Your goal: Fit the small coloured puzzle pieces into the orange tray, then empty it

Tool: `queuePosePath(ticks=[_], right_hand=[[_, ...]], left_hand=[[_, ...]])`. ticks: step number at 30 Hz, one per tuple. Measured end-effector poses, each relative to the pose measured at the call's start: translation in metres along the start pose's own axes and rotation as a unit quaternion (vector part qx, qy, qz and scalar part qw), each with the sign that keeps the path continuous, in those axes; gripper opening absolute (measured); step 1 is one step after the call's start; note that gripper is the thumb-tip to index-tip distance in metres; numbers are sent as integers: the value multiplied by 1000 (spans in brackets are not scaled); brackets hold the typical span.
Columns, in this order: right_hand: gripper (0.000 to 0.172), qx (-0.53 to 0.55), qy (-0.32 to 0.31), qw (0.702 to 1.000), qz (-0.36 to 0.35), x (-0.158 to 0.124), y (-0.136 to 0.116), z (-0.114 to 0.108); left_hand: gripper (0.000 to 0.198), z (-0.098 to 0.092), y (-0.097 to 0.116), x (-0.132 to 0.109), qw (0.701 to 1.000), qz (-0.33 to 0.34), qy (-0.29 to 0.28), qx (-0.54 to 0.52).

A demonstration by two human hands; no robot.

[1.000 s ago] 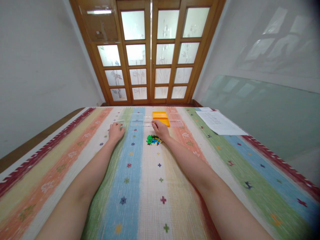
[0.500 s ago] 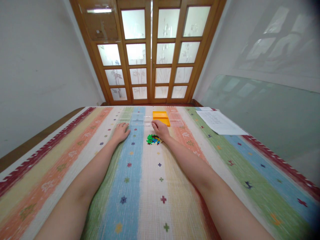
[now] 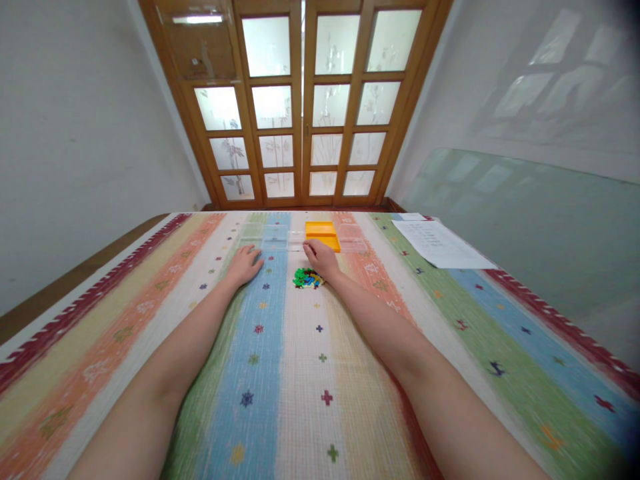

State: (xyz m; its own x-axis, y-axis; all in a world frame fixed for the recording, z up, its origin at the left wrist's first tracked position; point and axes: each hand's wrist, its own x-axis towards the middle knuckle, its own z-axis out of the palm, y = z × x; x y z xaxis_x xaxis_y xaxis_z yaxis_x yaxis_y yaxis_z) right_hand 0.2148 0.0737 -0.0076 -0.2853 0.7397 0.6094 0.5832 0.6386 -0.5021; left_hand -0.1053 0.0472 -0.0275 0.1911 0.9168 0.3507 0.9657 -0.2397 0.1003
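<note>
A small pile of green, blue, yellow and dark red pieces (image 3: 307, 279) lies on the striped cloth, just in front of my right hand (image 3: 321, 258). The fingers of that hand are pinched together at the near edge of the clear boxes; whatever they hold is too small to make out. My left hand (image 3: 244, 265) rests on the cloth with its fingers apart, holding nothing, near a clear plastic box (image 3: 275, 237). Beyond my right hand sits an orange open box (image 3: 321, 229), with another clear box (image 3: 353, 238) to its right.
A striped tablecloth (image 3: 300, 347) covers the table. Printed white sheets (image 3: 440, 245) lie at the back right. Past the far edge stands a wooden door with glass panes (image 3: 337, 107). A pale glass-like panel (image 3: 525, 227) leans along the right wall.
My left hand has shifted very slightly to the right. My right hand and the pile look the same.
</note>
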Motion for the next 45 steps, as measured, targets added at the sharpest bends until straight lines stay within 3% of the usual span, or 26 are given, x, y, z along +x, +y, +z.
queuePosePath(ticks=[18,45], right_hand=[[32,-4,-5,1000,9,-1,-2,-1],[35,-13,3,1000,1,0,-1,-1]], left_hand=[[43,-1,0,2,998,-34,11,-53],[42,1,-3,1,998,-17,22,-62]])
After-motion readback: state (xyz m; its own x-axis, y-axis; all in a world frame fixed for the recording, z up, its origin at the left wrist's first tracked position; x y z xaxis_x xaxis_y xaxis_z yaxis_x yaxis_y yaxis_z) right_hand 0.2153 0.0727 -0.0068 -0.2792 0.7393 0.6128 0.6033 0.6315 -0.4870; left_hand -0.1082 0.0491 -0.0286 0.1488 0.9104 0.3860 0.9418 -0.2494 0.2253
